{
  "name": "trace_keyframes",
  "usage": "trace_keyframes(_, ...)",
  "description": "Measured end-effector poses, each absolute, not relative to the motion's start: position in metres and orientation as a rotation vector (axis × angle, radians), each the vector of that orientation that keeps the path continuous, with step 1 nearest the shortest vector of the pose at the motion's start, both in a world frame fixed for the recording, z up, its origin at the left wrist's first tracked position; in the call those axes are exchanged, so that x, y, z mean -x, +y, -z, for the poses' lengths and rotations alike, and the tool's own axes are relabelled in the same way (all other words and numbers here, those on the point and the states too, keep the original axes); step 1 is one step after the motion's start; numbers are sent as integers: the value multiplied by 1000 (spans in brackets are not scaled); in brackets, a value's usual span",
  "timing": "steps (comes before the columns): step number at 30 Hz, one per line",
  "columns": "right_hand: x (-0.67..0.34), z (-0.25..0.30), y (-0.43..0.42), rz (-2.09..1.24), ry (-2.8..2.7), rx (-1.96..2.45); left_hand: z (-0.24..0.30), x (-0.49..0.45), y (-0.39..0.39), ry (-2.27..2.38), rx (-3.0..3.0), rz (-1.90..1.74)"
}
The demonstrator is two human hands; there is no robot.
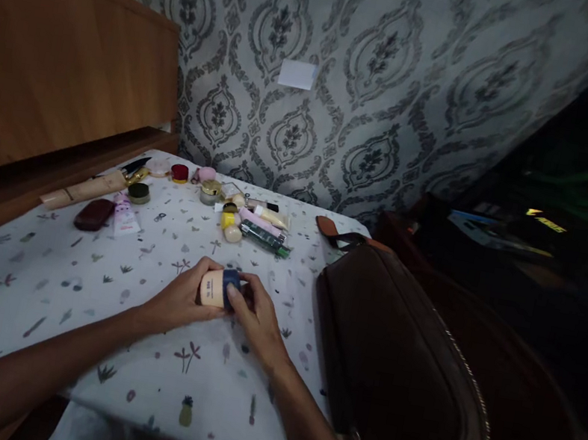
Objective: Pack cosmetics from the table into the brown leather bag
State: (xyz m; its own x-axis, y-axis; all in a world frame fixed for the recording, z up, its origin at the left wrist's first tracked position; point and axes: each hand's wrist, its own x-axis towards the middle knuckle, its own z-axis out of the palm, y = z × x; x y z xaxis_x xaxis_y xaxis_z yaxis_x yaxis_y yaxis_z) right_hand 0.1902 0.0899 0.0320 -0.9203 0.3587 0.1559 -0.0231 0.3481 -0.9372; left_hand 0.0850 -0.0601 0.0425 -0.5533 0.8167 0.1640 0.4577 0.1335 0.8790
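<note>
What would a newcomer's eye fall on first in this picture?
Probably the large dark brown bag, which fills much of the picture's right side. Next, near the middle, come the left hand and right hand, together holding a cream-coloured jar with a dark blue lid. Ornate grey wallpaper fills the background.

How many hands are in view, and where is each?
2: the left hand holds the jar by its pale body; the right hand is on its blue lid. The dark right side could hide others.

place: room in a home | damask wallpaper point(383, 54) | printed tablecloth point(224, 420) | wooden cabinet point(65, 66) | brown bag point(389, 358) | cosmetics point(262, 236)
</note>
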Motion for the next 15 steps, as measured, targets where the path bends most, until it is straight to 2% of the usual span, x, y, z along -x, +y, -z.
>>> trace_keyframes(5,-190,-30,94,-1810,-2168,182,-43,-83,-63,1988,-1257,-1393)
trace_keyframes(11,-197,-39,100,-1838,-2214,-11,-43,-79,-65,1716,-1131,-1516)
trace_keyframes(15,-201,-45,102,-1871,-2216,-32,-46,-81,-65,1691,-1106,-1541)
